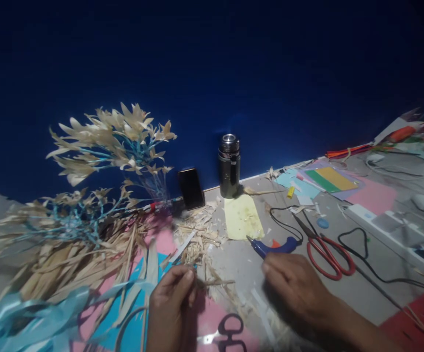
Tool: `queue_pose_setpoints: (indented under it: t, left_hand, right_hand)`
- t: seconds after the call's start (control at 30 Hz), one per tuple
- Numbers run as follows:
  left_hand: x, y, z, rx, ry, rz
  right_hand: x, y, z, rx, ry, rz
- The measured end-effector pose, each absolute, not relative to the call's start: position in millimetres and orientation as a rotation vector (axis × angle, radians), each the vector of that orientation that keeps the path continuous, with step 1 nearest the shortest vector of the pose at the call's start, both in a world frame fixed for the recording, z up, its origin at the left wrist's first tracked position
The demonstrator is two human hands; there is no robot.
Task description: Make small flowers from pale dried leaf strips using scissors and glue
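Dark looped handles [230, 332] lie on pink paper [212, 313] at the bottom of the head view, between the two hands. The left hand [173, 303] has thumb and fingers pinched together above the pink paper; whether anything thin sits between them I cannot tell. The right hand [296, 288] is curled into a loose fist just beside the blue glue gun [276, 248]; its palm is hidden, so I cannot tell if it holds anything. The glue gun lies on the grey surface [230, 259], its nozzle by yellow paper [241, 217], left of red-handled scissors [331, 256]. Behind the yellow paper stands a dark flask [229, 171].
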State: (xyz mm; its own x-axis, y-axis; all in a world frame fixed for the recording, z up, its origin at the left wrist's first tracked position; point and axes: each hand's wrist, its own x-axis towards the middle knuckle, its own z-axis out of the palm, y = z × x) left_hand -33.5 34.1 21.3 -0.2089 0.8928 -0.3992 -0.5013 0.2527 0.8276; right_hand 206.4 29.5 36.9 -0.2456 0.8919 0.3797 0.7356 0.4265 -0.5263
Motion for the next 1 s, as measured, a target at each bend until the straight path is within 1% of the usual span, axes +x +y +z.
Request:
queue_pose_setpoints:
  t: [0.1, 0.2, 0.33, 0.47, 0.57, 0.7, 0.87, 0.93, 1.0]
  left_hand:
    - [-37.8, 34.6, 12.3, 0.459, 1.232, 1.333]
    - [-34.9, 38.4, 10.1, 0.483, 1.27, 1.345]
    - [-26.6, 43.4, 14.5, 0.484, 1.267, 1.351]
    - [-27.8, 43.8, 13.0, 0.508, 1.277, 1.325]
    - [-34.8, 42.7, 7.0, 0.534, 1.275, 1.341]
    - [-42.3, 41.2, -2.3, 0.533, 1.235, 1.346]
    - [-40.6, 35.4, -10.9, 0.512, 1.168, 1.334]
    - [-39.2, 32.7, -12.7, 0.498, 1.164, 1.303]
    - [-38.8, 31.5, -13.8, 0.499, 1.174, 1.26]
  right_hand:
    - [247.5, 28.8, 14.9, -1.625, -1.874, 0.296]
    - [276.1, 22.0, -13.9, -1.771, -1.736, 0.214]
    - [289.8, 16.7, -39.0, -1.779, -1.824, 0.078]
    - [289.2, 26.8, -42.4, -1.633, -1.967, -0.035]
    - [284.9, 36.6, -37.6, -1.572, -2.032, -0.028]
    - [273.5, 43.9, -20.2, -1.568, -2.118, 0.075]
    - [241.9, 68.9, 28.1, -1.556, -2.304, 0.127]
    - [223.1, 93.3, 46.6, -1.572, -2.399, 0.17]
    - [203.5, 125.3, 57.4, -1.684, -2.472, 0.221]
